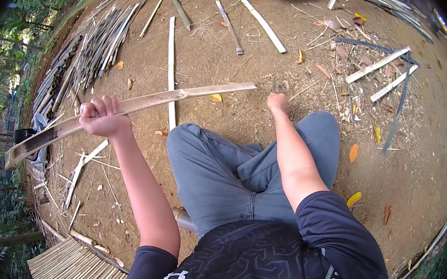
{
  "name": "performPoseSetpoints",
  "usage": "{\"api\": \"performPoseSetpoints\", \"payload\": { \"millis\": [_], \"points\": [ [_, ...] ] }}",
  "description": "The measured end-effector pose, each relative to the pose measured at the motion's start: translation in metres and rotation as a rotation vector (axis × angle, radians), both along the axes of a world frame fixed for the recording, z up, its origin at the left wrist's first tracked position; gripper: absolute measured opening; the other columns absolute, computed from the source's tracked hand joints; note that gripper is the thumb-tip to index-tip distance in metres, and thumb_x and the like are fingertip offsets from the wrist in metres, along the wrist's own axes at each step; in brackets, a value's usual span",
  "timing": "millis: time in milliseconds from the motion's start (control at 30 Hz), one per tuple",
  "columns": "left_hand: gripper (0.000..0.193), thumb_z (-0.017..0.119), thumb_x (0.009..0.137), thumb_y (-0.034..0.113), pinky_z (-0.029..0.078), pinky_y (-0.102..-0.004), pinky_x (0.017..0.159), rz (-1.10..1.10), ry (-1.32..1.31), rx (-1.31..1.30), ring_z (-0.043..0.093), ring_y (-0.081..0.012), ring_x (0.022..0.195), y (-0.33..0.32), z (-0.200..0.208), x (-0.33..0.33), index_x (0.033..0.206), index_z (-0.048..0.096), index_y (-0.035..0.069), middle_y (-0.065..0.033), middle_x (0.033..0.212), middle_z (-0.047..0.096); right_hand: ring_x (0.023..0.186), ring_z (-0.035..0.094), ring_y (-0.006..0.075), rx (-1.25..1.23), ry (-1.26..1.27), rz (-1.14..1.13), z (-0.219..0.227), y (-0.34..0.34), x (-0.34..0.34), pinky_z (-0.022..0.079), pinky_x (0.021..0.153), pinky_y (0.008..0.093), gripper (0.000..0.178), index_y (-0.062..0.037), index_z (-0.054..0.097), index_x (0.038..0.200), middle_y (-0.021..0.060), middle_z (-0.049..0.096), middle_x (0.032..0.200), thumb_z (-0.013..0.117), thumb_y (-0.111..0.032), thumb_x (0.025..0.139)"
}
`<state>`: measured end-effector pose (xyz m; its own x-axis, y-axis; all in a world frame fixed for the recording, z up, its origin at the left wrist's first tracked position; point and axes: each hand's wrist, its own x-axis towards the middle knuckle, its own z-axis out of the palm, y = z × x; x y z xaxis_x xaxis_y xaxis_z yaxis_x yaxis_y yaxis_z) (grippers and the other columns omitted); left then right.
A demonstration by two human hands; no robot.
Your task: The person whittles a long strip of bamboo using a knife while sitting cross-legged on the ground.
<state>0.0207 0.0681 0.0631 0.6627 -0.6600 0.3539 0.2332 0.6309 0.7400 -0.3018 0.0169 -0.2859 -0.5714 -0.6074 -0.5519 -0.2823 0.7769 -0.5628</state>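
My left hand [105,117] is closed around a long split bamboo strip [151,99], which slants up from the lower left to the middle of the head view. The strip's hollow inner face shows, with dark stains near its wide left end; its narrower right end stops short of my right hand. Beyond my right knee, my right hand [278,103] makes a fist around a knife. The knife's thin dark blade [274,85] points away from me, while its handle is hidden in the fist. Strip and knife are apart.
Cross-legged, I sit on brown dirt strewn with shavings and leaves. Split bamboo is heaped [100,39] at the far left. Loose pale strips [258,18] lie ahead and to the right [378,64]. A slatted bamboo panel [74,264] lies at the lower left.
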Motion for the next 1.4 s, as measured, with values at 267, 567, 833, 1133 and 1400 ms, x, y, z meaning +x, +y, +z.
{"api": "performPoseSetpoints", "payload": {
  "millis": [267,567,833,1133,1400],
  "points": [
    [0.021,0.033,0.078,0.017,0.015,-0.0240,0.037,-0.158,-0.077,-0.038,0.016,-0.0085,0.040,-0.011,-0.005,-0.002,0.061,0.022,0.018,0.0029,0.048,0.024,0.056,0.066,0.0249,0.055,-0.234,0.093,-0.051,-0.030,-0.015,0.053,0.061,0.0360,0.034,0.0004,0.067,0.072,0.0083,0.067,0.062,0.059,-0.029,0.087],
    [0.023,0.034,0.082,0.021,0.016,-0.0255,0.037,-0.151,-0.043,-0.038,0.016,-0.0090,0.041,-0.008,-0.009,-0.005,0.062,0.024,0.017,0.0031,0.049,0.024,0.042,0.055,0.0190,-0.104,-0.188,-0.292,-0.059,-0.019,-0.038,0.039,0.036,0.0338,0.042,0.0003,0.059,0.068,0.0102,0.060,0.059,0.053,-0.033,0.094],
    [0.020,0.033,0.080,0.019,0.017,-0.0256,0.036,-0.210,-0.113,-0.097,0.017,-0.0087,0.040,0.007,0.001,-0.024,0.062,0.025,0.017,0.0032,0.047,0.024,0.053,0.062,0.0227,-0.426,0.021,0.241,0.004,0.033,-0.021,0.045,0.042,0.0367,0.035,-0.0003,0.064,0.076,0.0128,0.067,0.072,0.055,-0.030,0.091],
    [0.021,0.035,0.080,0.019,0.016,-0.0261,0.039,-0.348,-0.068,-0.130,0.015,-0.0091,0.042,0.013,-0.014,0.008,0.063,0.023,0.017,0.0019,0.048,0.021,0.043,0.036,0.0019,-0.210,-0.958,0.159,0.092,0.077,0.010,0.025,0.034,0.0178,0.031,-0.0120,0.052,0.090,-0.0056,0.046,0.066,0.071,-0.037,0.086],
    [0.021,0.036,0.080,0.018,0.017,-0.0258,0.040,-0.372,-0.046,-0.140,0.016,-0.0089,0.042,0.008,-0.009,0.000,0.063,0.024,0.017,0.0024,0.048,0.022,0.048,0.036,0.0017,-0.131,-1.211,-0.201,0.059,0.037,0.058,0.024,0.036,0.0149,0.034,-0.0152,0.053,0.096,-0.0005,0.053,0.078,0.075,-0.038,0.083]
  ]
}}
